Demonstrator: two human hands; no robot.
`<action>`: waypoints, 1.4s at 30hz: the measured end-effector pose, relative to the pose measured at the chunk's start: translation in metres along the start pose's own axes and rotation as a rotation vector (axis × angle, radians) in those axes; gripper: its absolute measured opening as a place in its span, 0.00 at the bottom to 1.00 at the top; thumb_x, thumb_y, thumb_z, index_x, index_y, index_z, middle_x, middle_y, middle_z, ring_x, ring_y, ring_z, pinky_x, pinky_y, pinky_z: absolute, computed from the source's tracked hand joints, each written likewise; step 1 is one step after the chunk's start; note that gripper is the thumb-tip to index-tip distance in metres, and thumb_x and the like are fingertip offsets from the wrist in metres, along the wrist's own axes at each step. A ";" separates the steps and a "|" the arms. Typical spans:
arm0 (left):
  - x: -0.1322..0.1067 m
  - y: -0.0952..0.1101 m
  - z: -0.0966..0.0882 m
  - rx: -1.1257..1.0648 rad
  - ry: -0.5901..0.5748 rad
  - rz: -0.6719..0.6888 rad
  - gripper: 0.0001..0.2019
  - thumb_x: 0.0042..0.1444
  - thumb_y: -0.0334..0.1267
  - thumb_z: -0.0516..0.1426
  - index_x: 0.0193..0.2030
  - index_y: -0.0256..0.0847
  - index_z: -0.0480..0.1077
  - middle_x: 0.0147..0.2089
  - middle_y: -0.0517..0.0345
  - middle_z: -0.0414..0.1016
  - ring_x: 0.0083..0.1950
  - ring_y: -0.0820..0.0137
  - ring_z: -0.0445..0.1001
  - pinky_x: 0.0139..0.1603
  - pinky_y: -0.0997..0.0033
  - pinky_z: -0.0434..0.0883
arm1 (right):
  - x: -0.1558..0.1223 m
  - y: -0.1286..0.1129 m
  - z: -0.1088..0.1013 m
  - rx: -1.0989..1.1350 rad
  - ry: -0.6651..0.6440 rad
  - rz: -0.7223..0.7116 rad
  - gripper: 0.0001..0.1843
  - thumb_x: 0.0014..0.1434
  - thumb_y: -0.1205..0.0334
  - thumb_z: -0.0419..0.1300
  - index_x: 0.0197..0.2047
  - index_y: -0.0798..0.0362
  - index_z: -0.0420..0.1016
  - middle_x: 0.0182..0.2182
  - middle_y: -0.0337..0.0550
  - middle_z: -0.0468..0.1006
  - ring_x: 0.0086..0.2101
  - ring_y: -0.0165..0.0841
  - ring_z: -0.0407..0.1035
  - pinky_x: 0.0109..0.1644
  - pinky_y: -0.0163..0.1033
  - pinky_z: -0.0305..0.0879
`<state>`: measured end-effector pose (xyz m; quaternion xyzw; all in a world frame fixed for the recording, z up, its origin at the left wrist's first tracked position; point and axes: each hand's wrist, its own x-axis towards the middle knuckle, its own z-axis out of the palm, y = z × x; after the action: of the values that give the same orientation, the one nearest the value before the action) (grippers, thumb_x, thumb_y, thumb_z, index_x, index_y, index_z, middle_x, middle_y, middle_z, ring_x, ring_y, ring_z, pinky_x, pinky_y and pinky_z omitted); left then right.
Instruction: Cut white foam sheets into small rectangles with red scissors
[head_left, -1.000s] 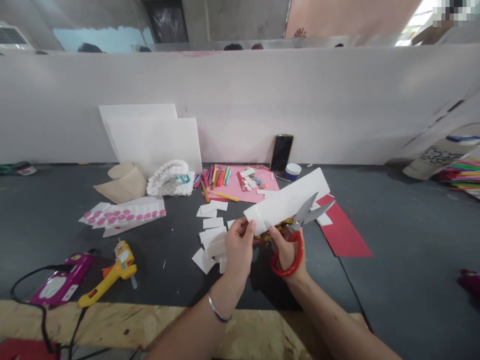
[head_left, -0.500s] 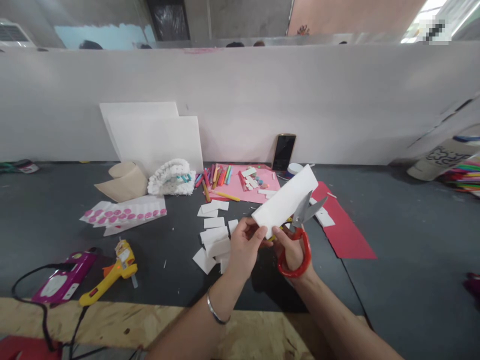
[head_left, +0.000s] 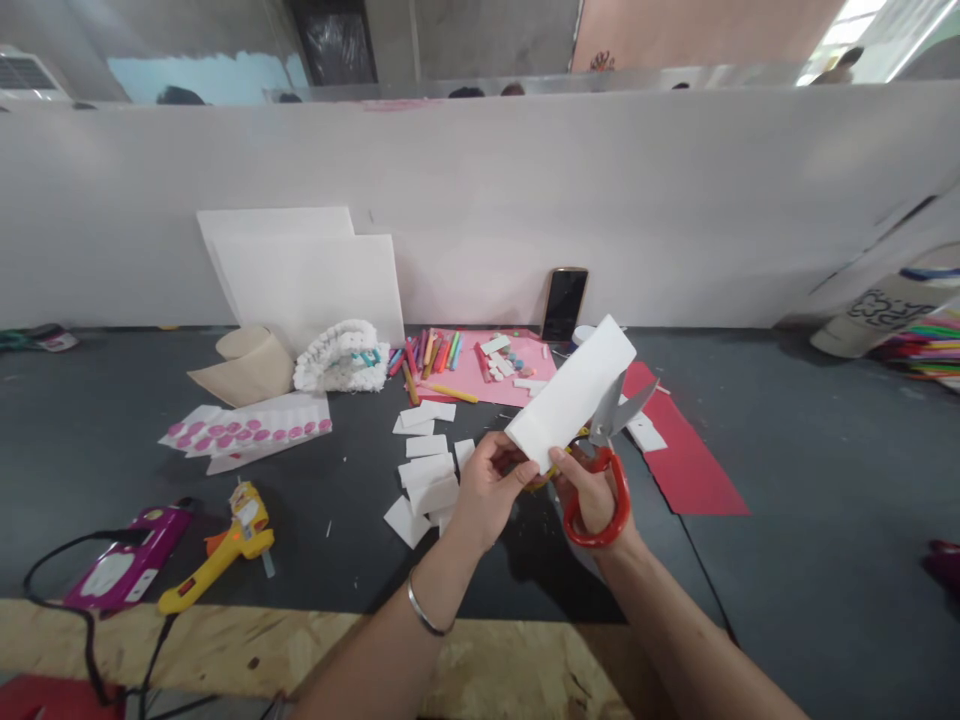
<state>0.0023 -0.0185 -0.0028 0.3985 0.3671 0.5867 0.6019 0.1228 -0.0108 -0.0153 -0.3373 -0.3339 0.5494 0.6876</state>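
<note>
A long white strip (head_left: 574,390), like folded paper or thin foam, is held up and slanted above the black table. My left hand (head_left: 491,490) pinches its lower left corner. My right hand (head_left: 592,490) carries red-handled scissors (head_left: 616,412), with the thumb also pressed on the strip's lower edge. The scissor blades are spread and point away, beside the strip's right side. Something yellow shows partly below the strip, mostly hidden by my fingers. Left of my hands lie several cut white pieces (head_left: 427,470).
Behind my hands, pink paper (head_left: 517,385) bears markers and small bits; a phone (head_left: 565,303) leans on the partition. Red card (head_left: 690,460) lies right. On the left are a yellow glue gun (head_left: 225,550), its cord, a purple device (head_left: 135,560) and dotted strips (head_left: 247,432).
My right hand and the scissors have shifted slightly right, and the strip has turned a little with its far end moving left. Both hands keep their hold.
</note>
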 end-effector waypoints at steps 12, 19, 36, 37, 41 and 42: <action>0.005 -0.003 -0.026 0.512 -0.160 0.155 0.30 0.53 0.46 0.65 0.63 0.51 0.67 0.48 0.52 0.71 0.41 0.65 0.74 0.35 0.69 0.74 | 0.001 -0.005 -0.001 0.015 -0.053 0.072 0.32 0.49 0.63 0.72 0.57 0.47 0.68 0.45 0.43 0.82 0.42 0.40 0.78 0.45 0.44 0.75; 0.007 0.002 -0.028 0.695 -0.115 0.263 0.29 0.52 0.50 0.65 0.61 0.50 0.70 0.45 0.52 0.73 0.43 0.63 0.73 0.41 0.66 0.75 | 0.002 -0.005 -0.004 0.040 0.016 0.136 0.25 0.50 0.61 0.71 0.50 0.48 0.70 0.40 0.41 0.83 0.40 0.39 0.78 0.39 0.41 0.75; 0.005 0.001 -0.025 0.603 -0.058 0.275 0.26 0.51 0.45 0.66 0.58 0.51 0.72 0.47 0.50 0.73 0.44 0.62 0.75 0.36 0.68 0.75 | -0.001 -0.005 0.000 0.035 0.066 0.118 0.27 0.49 0.60 0.72 0.50 0.48 0.68 0.39 0.40 0.82 0.37 0.38 0.78 0.37 0.41 0.75; 0.005 0.001 -0.025 0.598 -0.056 0.274 0.26 0.51 0.45 0.66 0.58 0.51 0.72 0.47 0.50 0.73 0.44 0.62 0.75 0.36 0.68 0.75 | -0.001 -0.005 0.000 0.042 0.056 0.116 0.27 0.49 0.60 0.72 0.50 0.48 0.68 0.40 0.40 0.82 0.38 0.38 0.78 0.38 0.41 0.75; 0.004 -0.001 -0.023 0.580 -0.044 0.257 0.26 0.49 0.43 0.67 0.57 0.50 0.73 0.47 0.50 0.74 0.43 0.62 0.75 0.37 0.68 0.75 | -0.002 -0.002 0.000 0.009 0.038 0.088 0.28 0.49 0.63 0.72 0.51 0.47 0.67 0.41 0.40 0.82 0.40 0.39 0.78 0.40 0.41 0.75; 0.003 -0.002 -0.021 0.548 -0.033 0.239 0.27 0.49 0.42 0.67 0.57 0.48 0.72 0.46 0.50 0.74 0.43 0.63 0.75 0.37 0.68 0.74 | -0.002 -0.001 -0.001 -0.005 0.052 0.070 0.28 0.49 0.62 0.72 0.51 0.47 0.67 0.41 0.41 0.82 0.40 0.39 0.78 0.40 0.42 0.75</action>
<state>-0.0160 -0.0147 -0.0128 0.5959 0.4525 0.5259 0.4046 0.1238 -0.0128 -0.0146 -0.3645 -0.3053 0.5637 0.6754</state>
